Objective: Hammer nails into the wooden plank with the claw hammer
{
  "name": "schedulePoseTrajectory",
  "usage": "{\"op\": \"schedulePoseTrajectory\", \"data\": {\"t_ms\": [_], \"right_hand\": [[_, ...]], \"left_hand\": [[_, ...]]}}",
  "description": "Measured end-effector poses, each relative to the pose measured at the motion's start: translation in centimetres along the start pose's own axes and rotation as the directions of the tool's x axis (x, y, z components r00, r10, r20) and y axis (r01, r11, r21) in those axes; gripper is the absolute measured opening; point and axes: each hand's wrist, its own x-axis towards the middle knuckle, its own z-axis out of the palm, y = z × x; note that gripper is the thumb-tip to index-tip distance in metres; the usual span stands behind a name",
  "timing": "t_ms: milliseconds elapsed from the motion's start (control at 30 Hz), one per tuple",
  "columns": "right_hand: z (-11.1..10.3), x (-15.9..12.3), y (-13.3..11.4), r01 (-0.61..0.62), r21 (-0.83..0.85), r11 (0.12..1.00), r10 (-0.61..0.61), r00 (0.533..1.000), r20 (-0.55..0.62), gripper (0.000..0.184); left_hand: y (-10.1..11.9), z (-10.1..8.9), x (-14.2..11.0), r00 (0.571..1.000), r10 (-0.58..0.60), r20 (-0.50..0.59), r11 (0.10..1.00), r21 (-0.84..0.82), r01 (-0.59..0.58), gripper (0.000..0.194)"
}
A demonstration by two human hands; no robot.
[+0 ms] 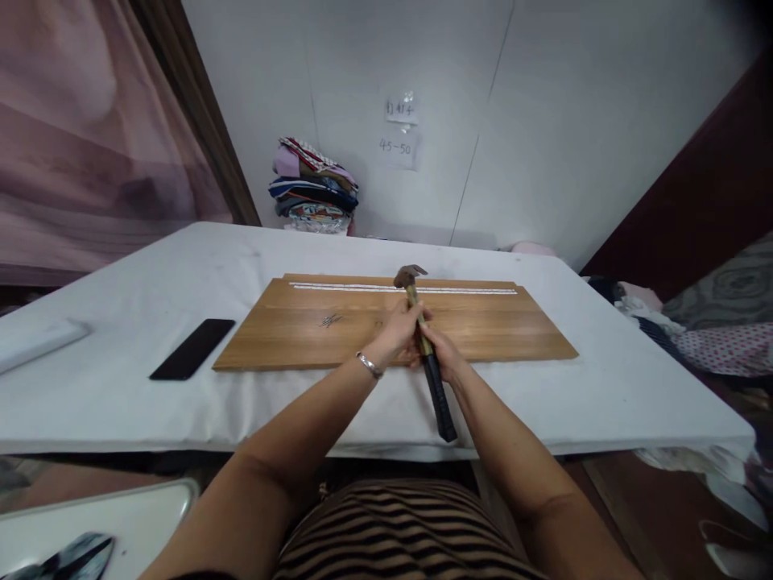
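A claw hammer [427,351] with a rusty head and a black grip slants over the front half of a brown wooden board [271,330]. My left hand [401,326], with a silver bracelet at the wrist, is closed round the upper part of its handle. Just below, my right hand [444,352] is closed on the handle too. The hammer's head points toward the wall, and its black end hangs toward me. Left of my hands, a small heap of nails [329,321] lies on the board. Two white strips [471,291] run along the board's far edge.
A black phone [192,350] lies left of the board on the white-covered table [628,395]. Folded clothes [315,187] are stacked at the back by the wall. At the far left is a white roll [42,342]. Paper notes [398,149] hang on the wall.
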Motion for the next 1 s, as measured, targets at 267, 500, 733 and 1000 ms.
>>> {"op": "schedulePoseTrajectory", "data": {"t_ms": [267, 500, 733, 1000], "right_hand": [[0.1, -3.4, -1.3, -0.038, -0.039, 0.999, 0.037, 0.999, -0.033, 0.053], [1.8, -3.5, -2.5, 0.086, 0.053, 0.995, -0.083, 0.995, -0.052, 0.05], [3.8, -1.3, -1.0, -0.133, 0.0, 0.991, 0.132, 0.987, -0.09, 0.039], [5.0, 0.9, -1.2, -0.199, -0.048, 0.979, 0.19, 0.971, -0.149, 0.027]], "left_hand": [[-1.7, -6.9, -0.6, 0.948, 0.296, 0.114, 0.773, 0.554, -0.308, 0.025], [-5.2, -13.4, 0.3, 0.921, 0.326, 0.216, 0.16, 0.947, -0.278, 0.027], [-7.5, -13.7, 1.3, 0.895, 0.346, 0.281, 0.017, 0.952, -0.305, 0.036], [-8.4, -14.0, 1.6, 0.868, 0.404, 0.289, 0.013, 0.947, -0.321, 0.037]]}}
